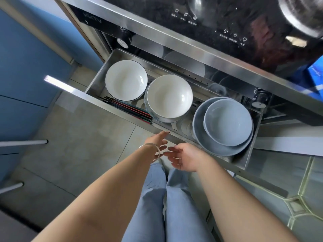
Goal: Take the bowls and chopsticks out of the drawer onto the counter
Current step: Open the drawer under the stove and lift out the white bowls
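A steel drawer [97,79] stands pulled out below the stove. Inside it sit a white bowl with a dark rim [126,80] at the left, a deeper white bowl [169,97] in the middle, and a small blue bowl [228,121] nested in a larger blue bowl [208,144] at the right. Dark and red chopsticks [127,109] lie along the drawer's front wall, partly under the middle bowl. My left hand [160,142], with a bangle on the wrist, is open at the drawer's front edge. My right hand [183,157] is open just below that edge, holding nothing.
A black glass cooktop [201,23] with touch controls and a pot [300,14] lies above the drawer. Blue cabinets [26,67] stand at the left with white bar handles. Grey floor tiles and my legs in light blue trousers [167,206] are below.
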